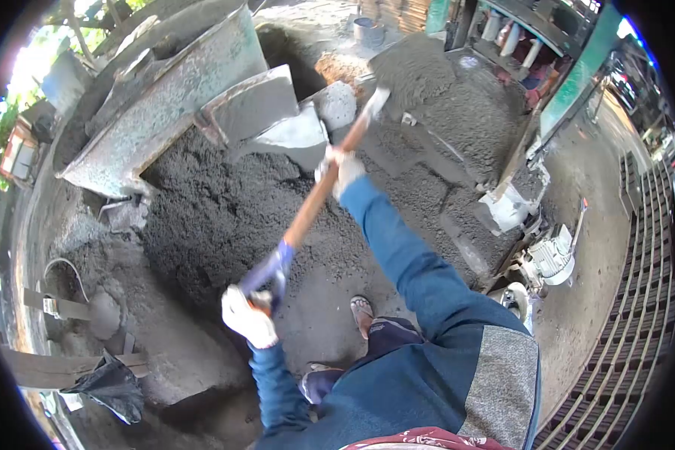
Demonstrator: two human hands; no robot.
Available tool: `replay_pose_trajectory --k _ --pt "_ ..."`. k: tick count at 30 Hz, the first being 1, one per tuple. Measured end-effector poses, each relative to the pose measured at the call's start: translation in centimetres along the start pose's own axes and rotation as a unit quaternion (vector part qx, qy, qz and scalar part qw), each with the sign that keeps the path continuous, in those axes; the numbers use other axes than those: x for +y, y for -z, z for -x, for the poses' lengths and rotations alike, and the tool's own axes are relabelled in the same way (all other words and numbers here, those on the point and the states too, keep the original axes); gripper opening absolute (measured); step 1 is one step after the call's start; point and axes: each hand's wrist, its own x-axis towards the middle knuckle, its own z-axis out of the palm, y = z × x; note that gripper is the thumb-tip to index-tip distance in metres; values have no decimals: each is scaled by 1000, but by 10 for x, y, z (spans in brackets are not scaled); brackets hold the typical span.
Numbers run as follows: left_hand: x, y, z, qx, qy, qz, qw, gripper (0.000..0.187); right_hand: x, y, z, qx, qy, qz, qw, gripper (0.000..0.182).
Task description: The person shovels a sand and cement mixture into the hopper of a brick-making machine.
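Observation:
Both hands, in whitish gloves, are closed on one shovel (308, 215), held at a slant across the middle of the view. At its lower left end, my left hand (249, 316) is wrapped round the blue-purple grip. Farther up, my right hand (342, 171) clasps the wooden shaft. The far end of the shovel narrows to a pale tip, seen nearly edge-on and slightly blurred, beside a heap of wet grey mix (416, 71). Below the shaft spreads loose dark grey material (210, 202); my left hand is nearest its lower edge.
A worn metal trough (172, 94) stands at the upper left, with a grey slab (255, 105) leaning beside it. To the right are an electric motor (553, 256) and a long slatted rack (630, 315). A black plastic bag (111, 386) hangs at the lower left.

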Motion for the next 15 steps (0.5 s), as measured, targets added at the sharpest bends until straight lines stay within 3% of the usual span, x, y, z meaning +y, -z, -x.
replay_pose_trajectory --k 1,2,3,4,6,7,9,10,11,12,15 --pt "21 -38 -8 -33 -68 -43 996 26 -37 -21 -7 -56 70 -9 996 15" --pt "37 -71 -10 -116 -278 -182 936 21 -76 -42 -8 -65 88 -41 993 15" --pt "53 -104 -13 -146 -491 -265 817 17 -111 -51 -11 -73 106 -73 989 15" --pt "70 -133 -3 -215 -458 -251 825 19 -142 -46 -22 -82 124 -112 983 17" --pt "85 -191 -2 -341 -694 -172 611 27 -194 -21 -22 -79 172 -123 974 22" --pt "84 -199 5 -414 -680 -200 572 31 -215 -4 -19 -70 198 -95 973 24" --pt "71 -203 23 -536 -611 -258 522 36 -241 72 -25 -145 208 -54 966 26" --pt "47 -192 26 -557 -607 -265 501 35 -242 86 -6 -144 112 -145 973 28" --pt "16 -172 28 -581 -568 -303 497 32 -238 116 -5 -38 118 -98 987 30" --pt "-22 -149 26 -568 -576 -254 529 36 -228 131 10 -24 99 -38 994 30" --pt "-81 -78 39 -539 -520 -303 590 34 -174 126 58 69 125 61 988 25"
